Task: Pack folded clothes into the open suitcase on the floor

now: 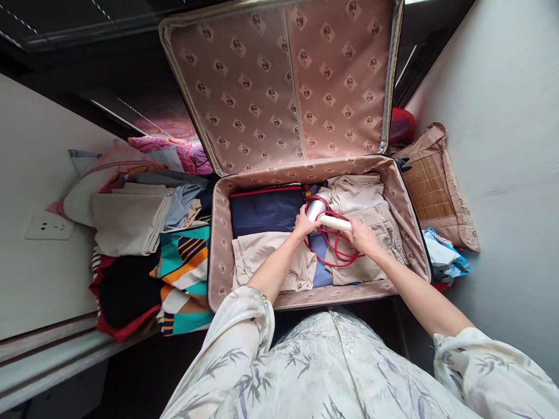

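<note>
Two bare hands meet over an open suitcase with pink patterned lining, its lid propped upright against the dark background. The left hand is closed around the silver barrel of a white-handled hair dryer, and the right hand grasps its white handle; the dryer sits above the folded beige clothes in the case's middle. Its red looped cord trails onto the garments. A navy folded fabric lies at the case's left. Beside the suitcase, a heap of folded clothes rests against a white wall. A woven bamboo-faced cushion leans at the right wall.
</note>
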Motion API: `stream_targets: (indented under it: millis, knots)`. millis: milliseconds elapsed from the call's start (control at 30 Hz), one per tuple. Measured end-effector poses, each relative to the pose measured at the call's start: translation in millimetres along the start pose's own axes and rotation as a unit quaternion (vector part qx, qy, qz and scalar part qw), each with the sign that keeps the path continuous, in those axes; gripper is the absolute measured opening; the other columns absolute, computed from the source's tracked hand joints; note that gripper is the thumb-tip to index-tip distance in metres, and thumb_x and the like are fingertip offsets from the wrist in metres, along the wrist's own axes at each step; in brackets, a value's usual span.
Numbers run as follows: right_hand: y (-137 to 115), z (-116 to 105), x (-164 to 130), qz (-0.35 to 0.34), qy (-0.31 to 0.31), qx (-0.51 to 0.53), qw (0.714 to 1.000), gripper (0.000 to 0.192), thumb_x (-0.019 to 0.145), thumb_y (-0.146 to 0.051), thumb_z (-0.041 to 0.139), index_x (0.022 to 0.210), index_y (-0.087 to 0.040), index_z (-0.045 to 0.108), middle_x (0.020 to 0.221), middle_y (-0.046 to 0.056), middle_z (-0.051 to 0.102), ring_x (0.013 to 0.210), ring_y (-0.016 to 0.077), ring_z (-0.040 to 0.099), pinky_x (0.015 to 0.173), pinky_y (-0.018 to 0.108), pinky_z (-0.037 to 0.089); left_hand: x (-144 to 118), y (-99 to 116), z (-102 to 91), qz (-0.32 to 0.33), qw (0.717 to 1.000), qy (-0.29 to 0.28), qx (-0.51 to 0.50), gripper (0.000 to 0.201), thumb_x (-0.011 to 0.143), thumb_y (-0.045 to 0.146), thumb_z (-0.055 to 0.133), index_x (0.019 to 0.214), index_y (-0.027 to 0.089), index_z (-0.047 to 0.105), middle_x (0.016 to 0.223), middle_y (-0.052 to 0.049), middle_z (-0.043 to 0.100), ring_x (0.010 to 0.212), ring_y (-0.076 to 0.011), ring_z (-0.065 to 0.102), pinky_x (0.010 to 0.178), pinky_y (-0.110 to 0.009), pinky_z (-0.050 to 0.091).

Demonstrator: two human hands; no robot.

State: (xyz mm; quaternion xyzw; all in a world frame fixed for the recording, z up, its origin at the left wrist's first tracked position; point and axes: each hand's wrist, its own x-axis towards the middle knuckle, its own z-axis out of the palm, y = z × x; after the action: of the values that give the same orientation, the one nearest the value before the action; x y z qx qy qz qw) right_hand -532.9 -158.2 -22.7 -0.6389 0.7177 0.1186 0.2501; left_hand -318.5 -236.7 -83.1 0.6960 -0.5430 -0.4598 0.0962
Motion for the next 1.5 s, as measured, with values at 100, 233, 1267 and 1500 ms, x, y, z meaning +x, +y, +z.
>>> stream_targets:
  millis: [100,233,1267,1500]
  knots:
    - [3.1,3.6,-2.4,-0.003,-0.011,0.019,1.000,0.040,0.103,-0.035,0.046,0.139,-0.017,0.046,0.118,0.017,0.069,0.103,0.0289,0.068,0.081,0.034,0.048,-0.9,-2.7,-0.8,0.013,1.000,-0.002,0.006,0.108,0.067,0.034,0.085,0.159,0.023,0.029,0.148,-0.019,0.050,0.133,-0.0344,0.055,0.109,-0.041,0.043]
    - [5.6,10.2,6.4,-0.003,-0.010,0.015,1.000,0.041,0.100,-0.032,0.047,0.138,-0.016,0.048,0.120,0.017,0.067,0.104,0.0292,0.067,0.080,0.035,0.048,-2.6,-3.6,0.2,-0.004,1.000,-0.013,0.018,0.110,0.067,0.032,0.084,0.161,0.023,0.027,0.145,-0.020,0.050,0.133,-0.0358,0.054,0.111,-0.044,0.042]
    - [22.9,24.7,74.7,-0.166,0.136,0.077,0.974,0.051,0.096,-0.024,0.047,0.145,-0.022,0.056,0.134,0.014,0.055,0.119,0.0277,0.050,0.101,0.039,0.041,-38.5,4.8,4.0,-0.051,0.987,0.092,0.123,0.107,0.082,0.051,0.071,0.165,0.020,0.012,0.155,-0.028,0.038,0.140,-0.0465,0.044,0.110,-0.056,0.039]
    - [87.8,8.5,89.0,-0.059,0.174,0.121,0.975,0.052,0.090,-0.015,0.040,0.138,-0.007,0.058,0.124,0.020,0.064,0.114,0.0282,0.058,0.101,0.041,0.045,-54.5,35.5,42.0,0.359,0.894,-0.050,0.263,0.082,0.088,0.017,0.061,0.163,0.024,0.028,0.167,-0.016,0.030,0.156,-0.0374,0.021,0.126,-0.056,0.014]
